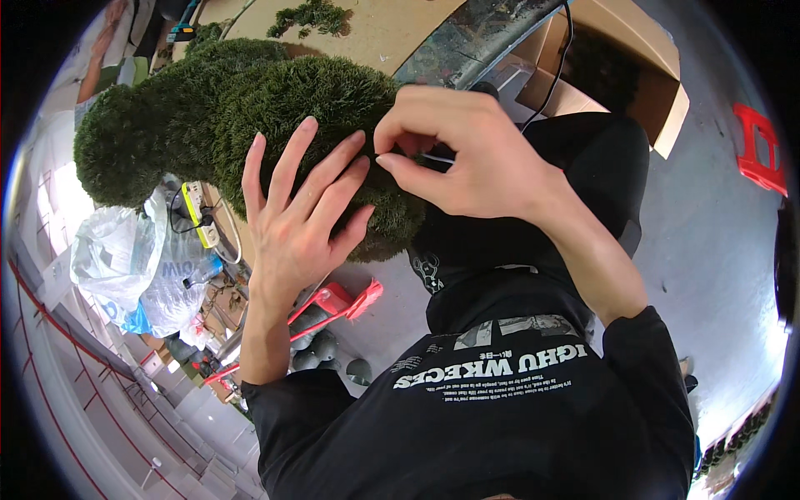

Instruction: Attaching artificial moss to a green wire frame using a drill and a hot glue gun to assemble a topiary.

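Note:
A large, lumpy form of dense green artificial foliage [300,92] lies across the table's near side and reaches over my lap. My left hand [300,217] rests on its near part, fingers spread and stretched out over the greenery. At the foliage's right end is my right hand [471,154], its thumb and forefinger curled toward each other in a pinch. Whatever sits between those fingertips is too small or too hidden to make out. The underside of the foliage is out of sight.
Loose green sprigs [312,17] lie on the tan tabletop [375,33]. An open cardboard box [667,108] stands at the far right, with a red plastic stool [758,150] beyond. Left are a yellow-and-white power strip [200,215], clear plastic bags [125,250] and another person's arm [96,58].

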### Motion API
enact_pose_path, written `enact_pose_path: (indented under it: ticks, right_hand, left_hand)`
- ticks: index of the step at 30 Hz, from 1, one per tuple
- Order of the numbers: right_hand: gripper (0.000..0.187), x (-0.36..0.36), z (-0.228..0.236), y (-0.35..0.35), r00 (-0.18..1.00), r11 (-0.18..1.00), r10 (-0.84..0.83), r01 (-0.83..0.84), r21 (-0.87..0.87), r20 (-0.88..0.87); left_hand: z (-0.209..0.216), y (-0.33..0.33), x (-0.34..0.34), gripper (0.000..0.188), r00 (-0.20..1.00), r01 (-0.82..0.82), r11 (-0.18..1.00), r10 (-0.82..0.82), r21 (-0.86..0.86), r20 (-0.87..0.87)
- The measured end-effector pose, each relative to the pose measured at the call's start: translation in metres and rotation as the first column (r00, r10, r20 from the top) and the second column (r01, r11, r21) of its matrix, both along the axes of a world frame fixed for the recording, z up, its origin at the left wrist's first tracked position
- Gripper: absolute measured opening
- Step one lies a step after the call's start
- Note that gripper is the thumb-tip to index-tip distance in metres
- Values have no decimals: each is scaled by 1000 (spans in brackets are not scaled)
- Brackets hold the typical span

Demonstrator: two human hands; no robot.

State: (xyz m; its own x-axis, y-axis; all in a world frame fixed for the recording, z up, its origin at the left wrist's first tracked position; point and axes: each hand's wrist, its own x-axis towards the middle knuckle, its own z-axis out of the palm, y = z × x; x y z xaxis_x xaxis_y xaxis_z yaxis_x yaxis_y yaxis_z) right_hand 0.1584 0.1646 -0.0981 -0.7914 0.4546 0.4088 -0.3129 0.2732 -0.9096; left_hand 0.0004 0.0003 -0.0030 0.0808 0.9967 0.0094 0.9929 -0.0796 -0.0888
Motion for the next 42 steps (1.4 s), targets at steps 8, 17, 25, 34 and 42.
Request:
enact_pose_path:
  ticks: [8,17,25,34,42]
  right_hand:
    - [13,-5,-8,-13,983,909,-178,149,390,41]
    - [14,-7,-3,-18,968,855,-223,138,500,115]
    - [15,56,-25,15,900,997,-49,73,-40,433]
    - [16,71,-53,104,659,729,-683,592,342,314]
    - [53,-30,-56,226,555,460,-791,260,849,258]
  left_hand:
    - [-2,-1,1,38,1000,16,1000,-16,22,9]
    - [0,0,2,39,999,31,999,-31,39,13]
    - [-1,-2,-3,39,999,28,999,-29,28,19]
    - [-5,-2,-1,36,999,18,999,-19,41,32]
    - [-4,0,1,38,999,39,998,-40,46,23]
